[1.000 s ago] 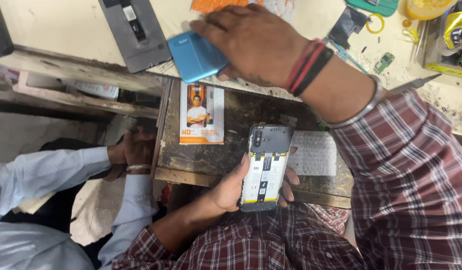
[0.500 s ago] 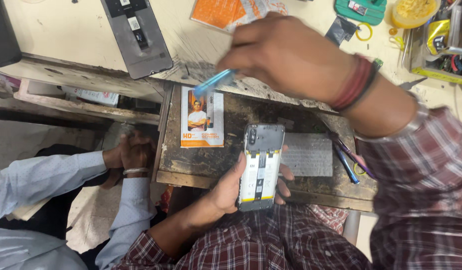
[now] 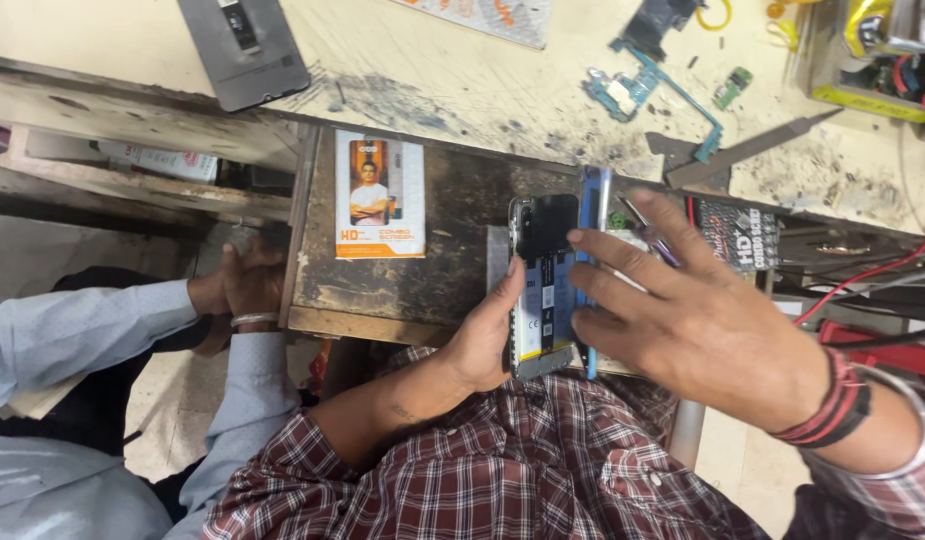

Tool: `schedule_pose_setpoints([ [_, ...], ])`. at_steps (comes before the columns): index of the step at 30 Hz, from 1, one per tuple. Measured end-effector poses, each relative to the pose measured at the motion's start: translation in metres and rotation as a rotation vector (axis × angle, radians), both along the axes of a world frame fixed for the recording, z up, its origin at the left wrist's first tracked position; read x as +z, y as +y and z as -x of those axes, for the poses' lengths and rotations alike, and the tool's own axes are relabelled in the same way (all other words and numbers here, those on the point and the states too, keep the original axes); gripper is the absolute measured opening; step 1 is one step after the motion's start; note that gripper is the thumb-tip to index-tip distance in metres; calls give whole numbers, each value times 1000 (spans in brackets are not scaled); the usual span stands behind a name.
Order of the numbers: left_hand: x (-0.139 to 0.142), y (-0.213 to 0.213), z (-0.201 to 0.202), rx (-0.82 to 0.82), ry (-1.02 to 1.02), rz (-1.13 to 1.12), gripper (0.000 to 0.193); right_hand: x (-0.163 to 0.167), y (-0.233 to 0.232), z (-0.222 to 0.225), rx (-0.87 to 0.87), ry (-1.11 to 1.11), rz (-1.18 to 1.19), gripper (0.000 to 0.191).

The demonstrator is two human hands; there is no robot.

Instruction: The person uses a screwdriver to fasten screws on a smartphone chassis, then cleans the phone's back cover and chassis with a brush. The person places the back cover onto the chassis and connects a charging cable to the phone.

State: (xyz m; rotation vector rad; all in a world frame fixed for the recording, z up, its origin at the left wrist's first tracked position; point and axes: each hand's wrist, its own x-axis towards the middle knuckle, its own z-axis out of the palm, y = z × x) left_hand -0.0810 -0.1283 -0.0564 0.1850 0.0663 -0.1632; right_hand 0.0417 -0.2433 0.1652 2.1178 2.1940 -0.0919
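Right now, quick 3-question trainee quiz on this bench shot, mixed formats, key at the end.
1. True or false: the left hand holds the opened phone.
2. The right hand presses what against the phone's edge? A) blue cover B) metal file C) red wire
3. Where does the orange box lie: on the pale benchtop or the dark shelf below it?

Key: 1 true; 2 A; 3 the dark shelf.
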Motion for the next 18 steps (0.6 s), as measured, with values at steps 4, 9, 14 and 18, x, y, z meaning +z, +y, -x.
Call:
schedule_pose_setpoints([
  [4,1,-15,-3,-2,2,-1,60,-13,-23,4,-37,152,-178,37],
  [9,11,-21,-7,10,-27,-81,63,-36,-43,13,-175,308,-300,43],
  [14,18,-21,-9,-71,-93,-210,66,-52,-55,13,-583,387,-559,62],
  [18,22,-26,-3,-165,-250,-283,71,-60,-60,1,-698,677,-629,73],
])
